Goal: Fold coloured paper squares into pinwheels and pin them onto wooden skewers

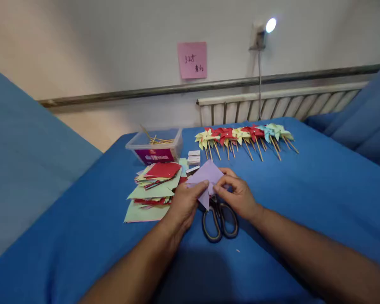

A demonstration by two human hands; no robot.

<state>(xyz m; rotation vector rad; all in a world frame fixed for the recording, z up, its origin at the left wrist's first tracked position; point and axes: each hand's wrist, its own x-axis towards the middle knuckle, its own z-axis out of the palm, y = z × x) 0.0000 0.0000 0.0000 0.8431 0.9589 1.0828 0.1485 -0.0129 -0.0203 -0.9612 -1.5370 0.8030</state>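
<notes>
A purple paper sheet, cut and partly folded over, is held up between both hands above the table. My left hand pinches its left side, with the thumb on top near the middle. On the right side, my right hand grips a corner of the same paper between thumb and fingers. Black-handled scissors lie just below the paper, their blades hidden under it. Left of my left hand sits a stack of coloured paper in red, green and yellow.
A clear plastic box with thin wooden sticks stands at the back left. Small white boxes are beside it. Finished paper pinwheels on sticks lie in a row at the back. A pink note hangs on the wall.
</notes>
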